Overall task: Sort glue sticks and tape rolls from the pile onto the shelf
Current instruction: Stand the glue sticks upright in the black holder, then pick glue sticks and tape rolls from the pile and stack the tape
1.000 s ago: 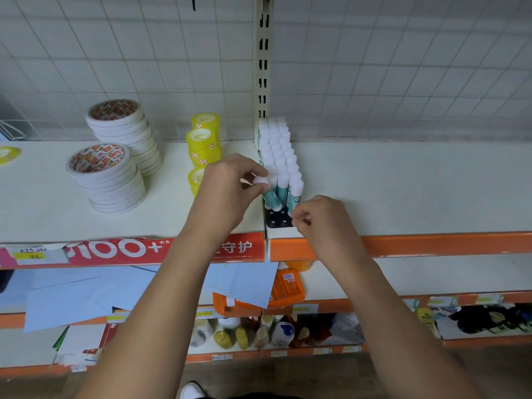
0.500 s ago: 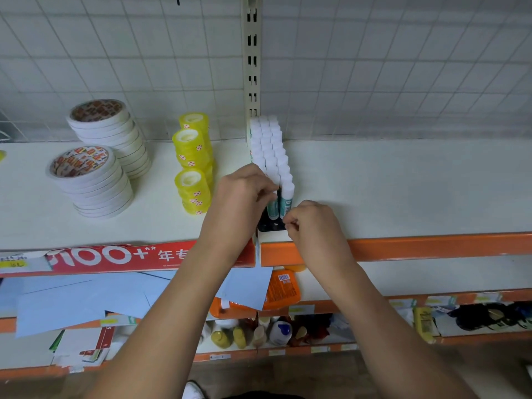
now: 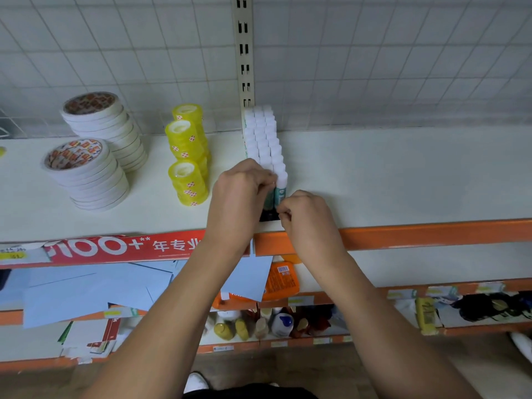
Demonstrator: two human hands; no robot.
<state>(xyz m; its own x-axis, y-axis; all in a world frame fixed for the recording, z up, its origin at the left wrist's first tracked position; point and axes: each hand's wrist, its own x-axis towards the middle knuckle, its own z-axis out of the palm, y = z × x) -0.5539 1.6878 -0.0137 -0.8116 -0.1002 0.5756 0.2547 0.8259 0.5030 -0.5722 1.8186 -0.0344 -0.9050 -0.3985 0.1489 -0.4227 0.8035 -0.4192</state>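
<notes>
Glue sticks (image 3: 263, 139) stand upright in a row on the shelf (image 3: 403, 174), front end at its edge. Left hand (image 3: 241, 194), fingers curled, pinches the front sticks near the caps. Right hand (image 3: 305, 214) pinches at their base. Tape rolls (image 3: 188, 156) sit left of the row: 2 white stacks, 3 yellow.

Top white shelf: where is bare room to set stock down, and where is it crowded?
Widest bare patch: the white shelf board right of the upright white-capped glue sticks, between wire grid back and orange front rail. A narrow gap separates the yellow tape rolls from them, its front filled by the left hand. Crowded: the white tape-roll stacks.
</notes>
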